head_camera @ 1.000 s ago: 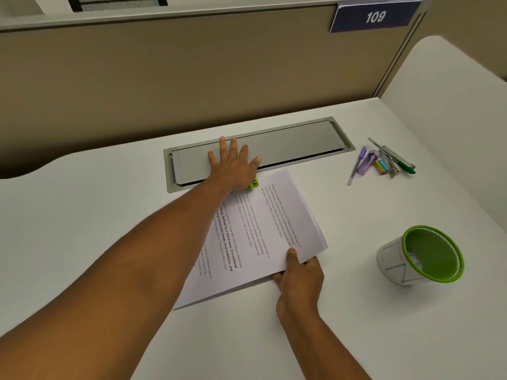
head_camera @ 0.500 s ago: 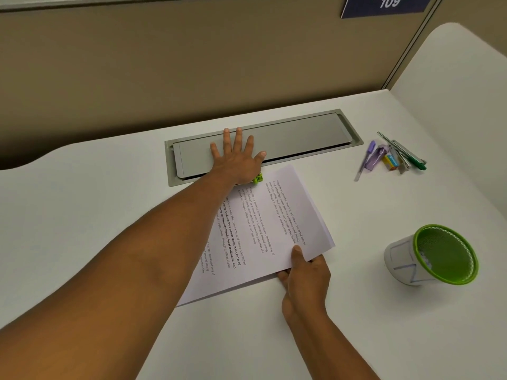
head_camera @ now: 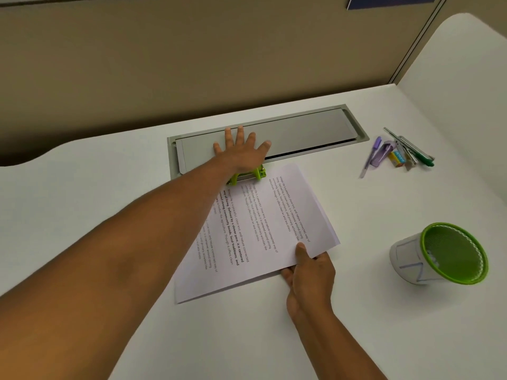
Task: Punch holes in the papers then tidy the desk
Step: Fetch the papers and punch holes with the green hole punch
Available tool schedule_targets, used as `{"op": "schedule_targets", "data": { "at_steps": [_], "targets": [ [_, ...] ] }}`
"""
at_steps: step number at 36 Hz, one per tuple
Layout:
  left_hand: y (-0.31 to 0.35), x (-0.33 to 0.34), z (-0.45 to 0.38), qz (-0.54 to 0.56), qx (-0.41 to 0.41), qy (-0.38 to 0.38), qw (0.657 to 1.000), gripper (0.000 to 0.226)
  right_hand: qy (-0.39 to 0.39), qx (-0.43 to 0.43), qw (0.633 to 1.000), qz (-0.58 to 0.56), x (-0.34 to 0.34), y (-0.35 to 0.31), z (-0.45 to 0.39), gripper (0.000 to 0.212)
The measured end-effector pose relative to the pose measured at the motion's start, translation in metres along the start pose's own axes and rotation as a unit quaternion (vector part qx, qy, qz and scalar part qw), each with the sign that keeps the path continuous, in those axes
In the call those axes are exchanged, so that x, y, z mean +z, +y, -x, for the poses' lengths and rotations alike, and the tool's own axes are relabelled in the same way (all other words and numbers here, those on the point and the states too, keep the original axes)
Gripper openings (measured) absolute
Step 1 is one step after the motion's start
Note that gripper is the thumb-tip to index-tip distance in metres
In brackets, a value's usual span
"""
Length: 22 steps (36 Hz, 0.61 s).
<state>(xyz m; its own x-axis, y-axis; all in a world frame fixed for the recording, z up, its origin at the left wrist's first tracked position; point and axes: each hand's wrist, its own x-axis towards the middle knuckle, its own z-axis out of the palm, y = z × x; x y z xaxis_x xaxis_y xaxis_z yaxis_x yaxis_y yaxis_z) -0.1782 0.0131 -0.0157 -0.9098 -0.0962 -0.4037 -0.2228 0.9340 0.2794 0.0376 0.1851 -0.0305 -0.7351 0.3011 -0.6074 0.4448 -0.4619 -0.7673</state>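
A stack of printed papers (head_camera: pixel 263 229) lies at an angle on the white desk (head_camera: pixel 82 204). Its far edge sits in a green hole punch (head_camera: pixel 248 175). My left hand (head_camera: pixel 241 152) rests flat on top of the punch with the palm down and the fingers spread over the grey lid behind it. My right hand (head_camera: pixel 310 270) pinches the near right corner of the papers, thumb on top and fingers underneath.
A grey cable-tray lid (head_camera: pixel 301 130) is set into the desk behind the punch. Several pens and small items (head_camera: pixel 397 152) lie at the right. A green mesh pen cup (head_camera: pixel 439 253) with a white wrap lies tipped near the right edge. A beige partition stands behind.
The camera has tilted down and left. Both hands keep their places on the punch and the papers. More of the green punch shows under my left palm now.
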Motion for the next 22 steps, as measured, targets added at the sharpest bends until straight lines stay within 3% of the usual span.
{"op": "schedule_targets", "data": {
  "at_steps": [4, 13, 22],
  "targets": [
    [0.002, -0.011, -0.004, 0.05, -0.038, 0.0, 0.998, 0.071, 0.001, 0.0, 1.0, 0.002, 0.001, -0.001, 0.002, 0.025],
    [0.002, -0.007, -0.011, -0.003, -0.05, 0.064, 0.997, 0.064, -0.003, -0.009, 1.0, 0.013, 0.001, -0.003, 0.002, 0.025],
    [-0.002, 0.011, -0.009, -0.022, -0.023, 0.185, 0.982, 0.06, -0.002, -0.013, 1.0, 0.009, 0.002, -0.003, 0.003, 0.026]
  ]
}}
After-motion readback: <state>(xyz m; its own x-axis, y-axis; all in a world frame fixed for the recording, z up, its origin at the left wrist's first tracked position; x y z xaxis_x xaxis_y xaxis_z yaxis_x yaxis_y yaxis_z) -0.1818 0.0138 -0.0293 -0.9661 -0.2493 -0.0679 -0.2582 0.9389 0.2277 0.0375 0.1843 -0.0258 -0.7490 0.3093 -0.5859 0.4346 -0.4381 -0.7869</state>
